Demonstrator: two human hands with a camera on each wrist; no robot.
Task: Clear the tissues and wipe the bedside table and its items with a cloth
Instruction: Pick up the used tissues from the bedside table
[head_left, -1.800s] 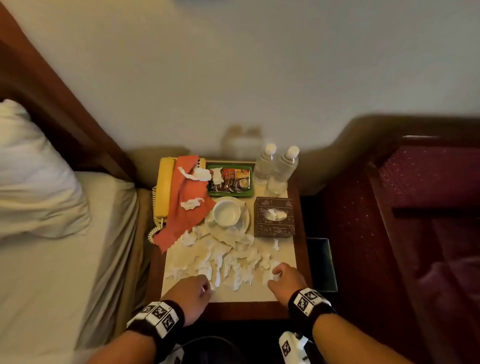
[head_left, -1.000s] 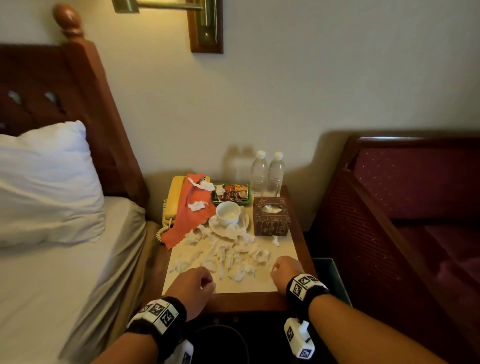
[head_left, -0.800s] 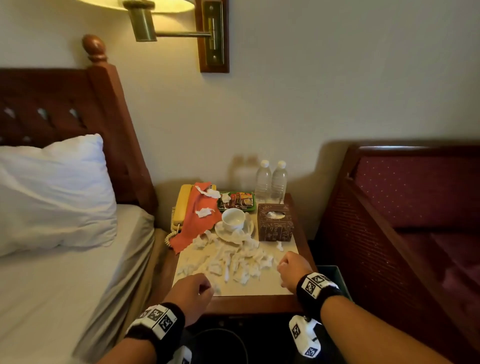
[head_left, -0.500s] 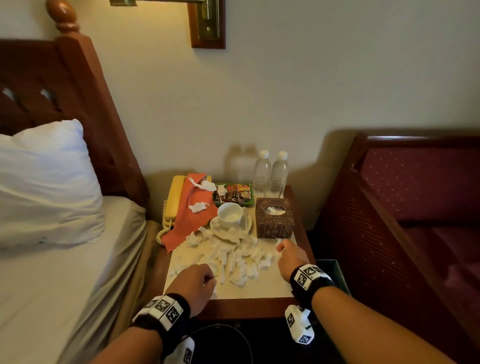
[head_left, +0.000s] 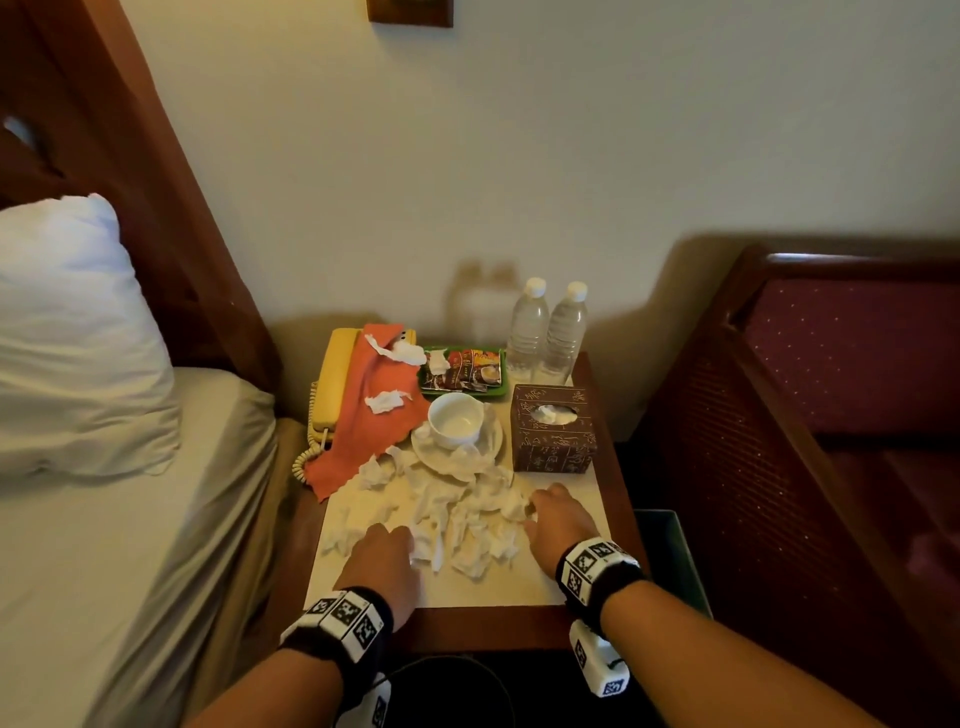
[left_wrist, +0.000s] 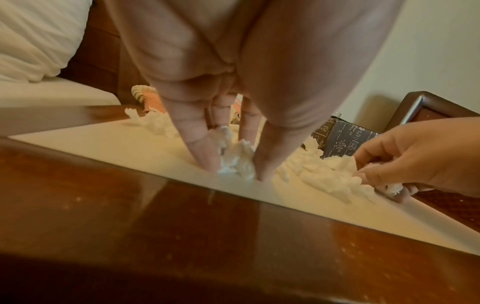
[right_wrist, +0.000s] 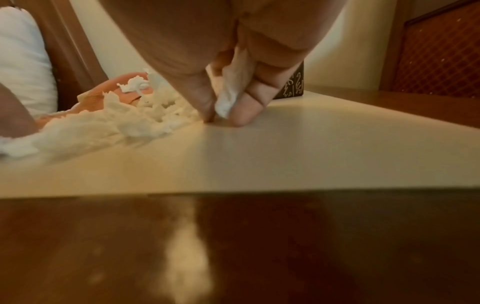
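1. Tissues (head_left: 467, 519): white, torn & crumpled scraps in a loose heap on the cream top of the bedside table (head_left: 519, 587); heap sits between both hands, spreading away from them up to the saucer (head_left: 457, 457); two more scraps lie on the orange cloth (head_left: 374, 421), beyond the L hand.
2. Cloth is draped over a yellow phone (head_left: 332, 379), its lower corner touching the far-left scraps of the heap.
3. Beyond the heap: white cup (head_left: 457, 421) on the saucer w/ tissue tucked around it; brown tissue box (head_left: 553, 431) just beyond the R hand; green tray (head_left: 462, 371) of sachets and two water bottles (head_left: 545, 327) at the wall edge.
4. Room: bare cream strip btwn wrists and the near wood rim; bare patch also to the R of the R hand, up to the table's right edge; bed close on the L side, dark bin (head_left: 670, 561) below the right edge.
5. L hand (head_left: 384, 561): fingertips down on the top at the heap's near-left side; finger and thumb nearly closed, pinching a wad of tissue (left_wrist: 235, 160) against the surface.
6. R hand (head_left: 558, 519): at the heap's right side, fingers curled; thumb and forefinger pinch a scrap (right_wrist: 228, 98), tips touching the tabletop.
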